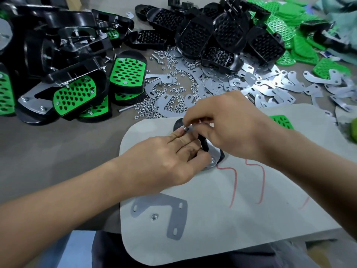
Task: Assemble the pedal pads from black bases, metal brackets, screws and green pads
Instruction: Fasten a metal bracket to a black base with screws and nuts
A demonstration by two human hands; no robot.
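Note:
A black pedal base [204, 144] with a metal bracket [213, 158] on it lies on a grey board [251, 219] in front of me. My left hand [164, 157] rests flat over it, fingers straight, holding it down. My right hand [228, 124] pinches a small silver nut or screw [185, 129] at the bracket's far end, just above my left fingertips. Most of the base is hidden under both hands. A loose metal bracket [174, 213] with a nut [154, 217] beside it lies on the board near me. A green pad [282, 121] shows behind my right wrist.
Finished pedals with green pads [127, 72] pile up at the left. Bare black bases [216, 37] are heaped at the back, green pads [289, 22] at the far right. Loose nuts [173, 97] and metal brackets [270, 84] litter the table's middle.

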